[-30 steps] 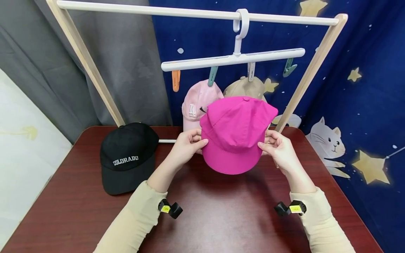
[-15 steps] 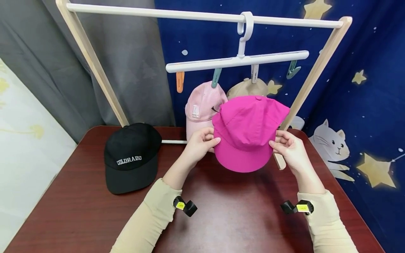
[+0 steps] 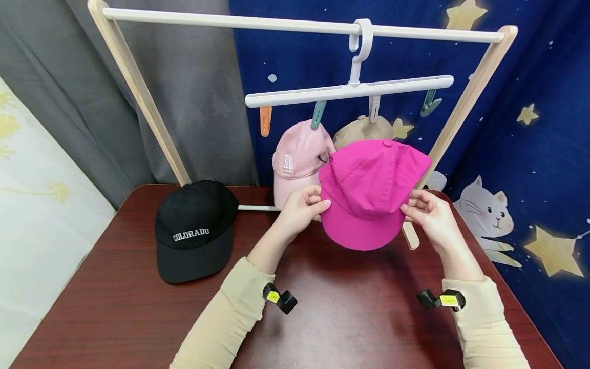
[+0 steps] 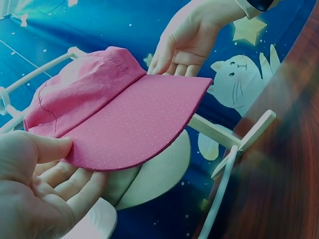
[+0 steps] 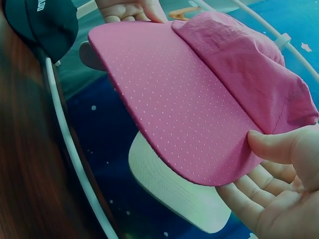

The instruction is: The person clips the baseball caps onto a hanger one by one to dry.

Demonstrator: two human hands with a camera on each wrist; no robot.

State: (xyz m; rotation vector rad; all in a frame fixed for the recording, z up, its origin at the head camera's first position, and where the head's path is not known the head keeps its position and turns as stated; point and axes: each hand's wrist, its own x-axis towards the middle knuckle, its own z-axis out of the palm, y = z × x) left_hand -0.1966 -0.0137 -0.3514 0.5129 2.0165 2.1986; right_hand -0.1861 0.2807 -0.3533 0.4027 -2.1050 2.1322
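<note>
A bright pink baseball cap (image 3: 369,189) is held up above the table between both hands, its brim toward me. My left hand (image 3: 301,210) pinches the brim's left corner between thumb and fingers. At the opposite corner my right hand (image 3: 428,212) pinches it the same way. Behind it a light pink cap (image 3: 295,154) with LA lettering hangs from a green clip (image 3: 318,115). A beige cap (image 3: 357,130), partly hidden by the bright pink one, hangs from a grey clip (image 3: 374,107). In the right wrist view small dots show on the held brim (image 5: 174,99).
A white hanger (image 3: 332,92) hooks over the rack's top bar (image 3: 230,21). An orange clip (image 3: 265,121) and another green clip (image 3: 429,104) hang from it without caps. A black COLORADO cap (image 3: 195,230) lies at the left of the brown table (image 3: 115,307).
Both hands have carried the bright pink cap a little to the right, in front of the beige cap. The head view has shifted slightly, and the grip looks the same.
</note>
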